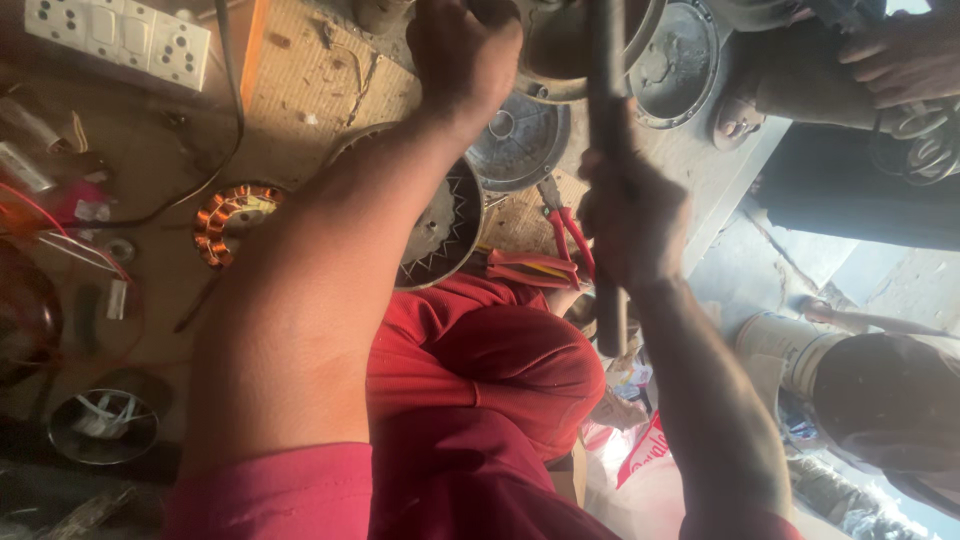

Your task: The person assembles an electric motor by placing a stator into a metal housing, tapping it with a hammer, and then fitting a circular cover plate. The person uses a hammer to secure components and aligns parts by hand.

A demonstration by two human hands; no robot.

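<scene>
My left hand reaches up the middle of the view, its fingers closed at the edge of a round grey metal housing at the top. My right hand is wrapped around a long dark rod that stands upright beside that housing, its lower end sticking out below my fist. Under my left forearm lies a round motor cover with a toothed rim. My red-clad knee is below both hands.
A copper-wound stator lies on the left. Red-handled pliers, round covers, a white socket board and a metal bowl lie around. Another person's hand and sandalled foot are top right.
</scene>
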